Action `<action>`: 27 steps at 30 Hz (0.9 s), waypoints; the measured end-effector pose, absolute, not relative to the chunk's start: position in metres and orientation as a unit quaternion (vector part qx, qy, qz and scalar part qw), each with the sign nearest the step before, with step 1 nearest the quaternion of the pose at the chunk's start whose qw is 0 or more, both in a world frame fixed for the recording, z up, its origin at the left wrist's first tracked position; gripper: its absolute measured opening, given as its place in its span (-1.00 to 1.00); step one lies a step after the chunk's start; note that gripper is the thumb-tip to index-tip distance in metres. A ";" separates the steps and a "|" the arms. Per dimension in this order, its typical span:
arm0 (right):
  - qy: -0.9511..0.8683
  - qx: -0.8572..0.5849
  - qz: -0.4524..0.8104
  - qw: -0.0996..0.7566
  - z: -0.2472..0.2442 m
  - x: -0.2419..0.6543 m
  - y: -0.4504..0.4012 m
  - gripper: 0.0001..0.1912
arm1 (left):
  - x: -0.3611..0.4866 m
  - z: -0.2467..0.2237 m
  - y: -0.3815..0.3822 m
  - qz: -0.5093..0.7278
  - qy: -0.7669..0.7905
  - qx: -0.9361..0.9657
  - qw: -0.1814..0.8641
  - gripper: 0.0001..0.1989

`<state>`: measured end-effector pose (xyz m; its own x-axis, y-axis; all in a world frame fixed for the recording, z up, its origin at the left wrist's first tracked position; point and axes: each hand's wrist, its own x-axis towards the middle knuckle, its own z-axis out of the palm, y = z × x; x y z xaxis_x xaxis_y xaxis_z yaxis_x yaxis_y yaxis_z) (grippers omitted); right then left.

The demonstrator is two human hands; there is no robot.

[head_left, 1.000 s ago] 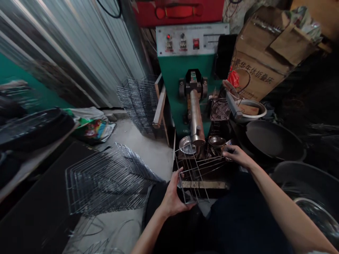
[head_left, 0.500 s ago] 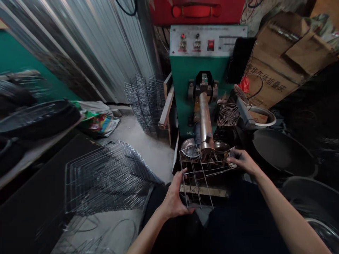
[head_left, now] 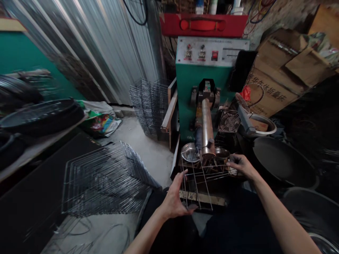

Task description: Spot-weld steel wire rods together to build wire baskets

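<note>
A thin wire rack (head_left: 196,182) is held in front of me, just below the copper-coloured electrode arm (head_left: 207,123) of a green machine (head_left: 185,88). My left hand (head_left: 176,197) grips the rack's left side, thumb above and fingers below. My right hand (head_left: 240,165) pinches the far right end of the rack's wires. Beneath the arm sit a shiny metal bowl (head_left: 190,152) and a darker bowl (head_left: 221,152). Whether the rack touches the arm's tip I cannot tell.
Stacked wire racks (head_left: 106,180) stand to my left, with another stack (head_left: 149,106) by the corrugated wall. A small fan (head_left: 229,121), a basin (head_left: 267,124), dark round pans (head_left: 284,158) and a cardboard box (head_left: 278,77) lie on the right. A wooden bar (head_left: 169,111) juts out beside the machine.
The camera view has tilted up slightly, so the machine appears lower. Both hands keep their hold on the wire rack, which stays in nearly the same place.
</note>
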<state>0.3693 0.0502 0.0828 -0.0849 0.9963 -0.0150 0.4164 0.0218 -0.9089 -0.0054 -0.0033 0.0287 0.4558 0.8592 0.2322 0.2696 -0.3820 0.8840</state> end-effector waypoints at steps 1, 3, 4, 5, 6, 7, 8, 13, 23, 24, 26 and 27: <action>-0.619 -0.571 0.402 0.360 0.082 0.370 0.051 -0.35 | -0.005 0.029 -0.003 0.360 0.379 0.748 0.409 0.30; -0.619 -0.570 0.401 0.362 0.080 0.370 0.052 -0.34 | -0.004 0.029 -0.002 0.361 0.381 0.748 0.407 0.30; -0.620 -0.569 0.401 0.362 0.080 0.370 0.053 -0.33 | -0.004 0.029 -0.002 0.361 0.380 0.749 0.406 0.29; -0.620 -0.570 0.401 0.361 0.080 0.371 0.053 -0.33 | -0.004 0.028 -0.001 0.361 0.380 0.750 0.403 0.28; -0.619 -0.572 0.401 0.360 0.080 0.371 0.054 -0.33 | -0.004 0.027 -0.001 0.361 0.380 0.752 0.399 0.28; -0.618 -0.574 0.401 0.358 0.080 0.371 0.054 -0.33 | -0.004 0.026 0.000 0.361 0.382 0.754 0.394 0.28; -0.616 -0.577 0.400 0.357 0.080 0.371 0.055 -0.32 | -0.004 0.025 0.000 0.359 0.383 0.757 0.389 0.29; -0.616 -0.580 0.394 0.359 0.078 0.373 0.057 -0.33 | -0.003 0.023 0.005 0.349 0.391 0.761 0.384 0.33; -0.619 -0.591 0.377 0.355 0.079 0.372 0.058 -0.34 | -0.004 0.021 0.011 0.332 0.389 0.761 0.400 0.36; -0.620 -0.590 0.366 0.365 0.080 0.372 0.056 -0.35 | -0.005 0.021 0.011 0.333 0.387 0.763 0.396 0.37; -0.617 -0.587 0.336 0.402 0.081 0.371 0.047 -0.42 | -0.006 0.024 0.010 0.333 0.382 0.772 0.385 0.37; -0.615 -0.586 0.318 0.421 0.081 0.370 0.041 -0.45 | -0.006 0.026 0.010 0.331 0.378 0.777 0.380 0.36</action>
